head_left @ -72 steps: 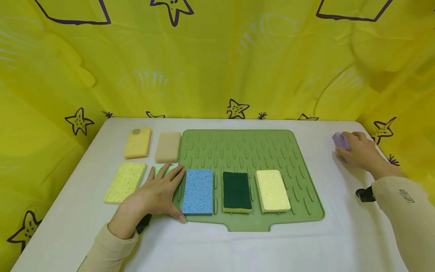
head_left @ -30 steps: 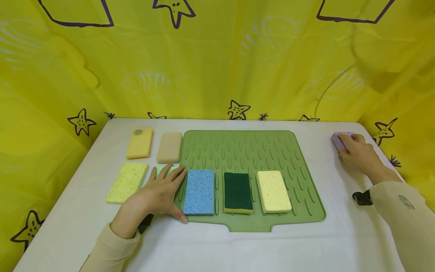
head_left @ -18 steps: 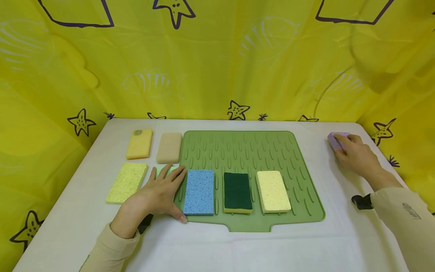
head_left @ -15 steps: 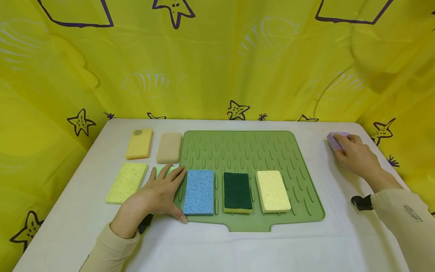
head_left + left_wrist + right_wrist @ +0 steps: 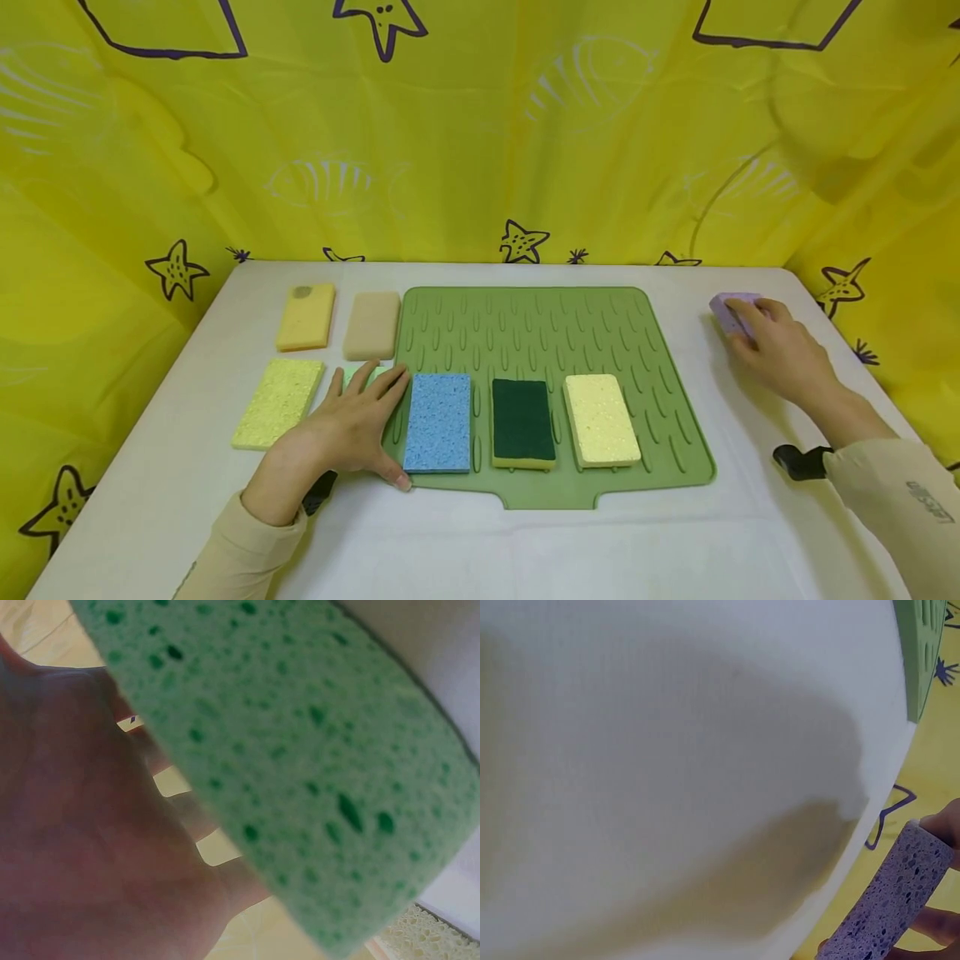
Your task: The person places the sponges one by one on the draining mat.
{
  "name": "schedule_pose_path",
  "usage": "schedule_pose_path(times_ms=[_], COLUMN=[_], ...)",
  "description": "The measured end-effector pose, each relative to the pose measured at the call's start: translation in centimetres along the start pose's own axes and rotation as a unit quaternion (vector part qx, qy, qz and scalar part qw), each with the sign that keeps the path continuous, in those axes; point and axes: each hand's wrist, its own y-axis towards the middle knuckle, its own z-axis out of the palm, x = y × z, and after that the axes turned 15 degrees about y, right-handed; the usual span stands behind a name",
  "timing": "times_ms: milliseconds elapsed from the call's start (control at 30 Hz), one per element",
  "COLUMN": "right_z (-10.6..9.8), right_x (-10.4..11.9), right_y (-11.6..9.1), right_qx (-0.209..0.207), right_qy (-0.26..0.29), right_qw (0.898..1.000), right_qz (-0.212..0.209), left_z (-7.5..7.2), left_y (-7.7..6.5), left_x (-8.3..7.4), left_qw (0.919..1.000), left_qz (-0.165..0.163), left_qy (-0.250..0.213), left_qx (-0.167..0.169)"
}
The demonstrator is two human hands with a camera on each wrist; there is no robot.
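Observation:
My left hand (image 5: 352,425) rests with fingers spread at the left edge of the green ridged mat (image 5: 525,333). Beneath it lies a light green sponge (image 5: 300,765), mostly hidden in the head view; the left wrist view shows fingers reaching past it. Just right of that hand sits a blue sponge (image 5: 438,423) on the mat. Further along are a dark green scrub sponge (image 5: 523,421) and a pale yellow sponge (image 5: 602,419). Off the mat's right side, my right hand (image 5: 787,354) grips a purple sponge (image 5: 889,900) between thumb and fingers, raised above the table.
Left of the mat lie a yellow sponge with a grey spot (image 5: 306,317), a beige sponge (image 5: 372,325) and a yellow-green sponge (image 5: 277,403). A yellow patterned curtain (image 5: 480,150) encloses the back and sides of the white-covered table (image 5: 525,554).
My right hand has carried the purple sponge a little to the left, toward the mat, turning it slightly. The left hand and the other sponges have stayed put.

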Motion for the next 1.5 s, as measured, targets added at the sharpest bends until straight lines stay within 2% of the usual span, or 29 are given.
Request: schedule_pose_path(times_ms=[367, 833, 1200, 1500], right_z=[0.6, 1.6, 1.7, 2.5], right_x=[2.2, 4.3, 6.2, 7.4], right_y=[-1.0, -2.1, -3.1, -4.2], right_qx=[-0.025, -0.03, -0.02, -0.016], right_qy=[0.003, -0.001, 0.005, 0.031], right_qw=[0.999, 0.998, 0.999, 0.999], right_qz=[-0.035, -0.061, -0.047, -0.037], left_z=[-0.1, -0.2, -0.3, -0.3], left_y=[0.0, 0.0, -0.1, -0.1], left_x=[0.0, 0.0, 0.0, -0.1], left_qw=[1.0, 1.0, 1.0, 1.0], left_qz=[-0.001, 0.0, 0.0, 0.001], left_qy=[-0.002, -0.005, -0.007, -0.006], left_qx=[0.002, 0.001, 0.005, 0.005])
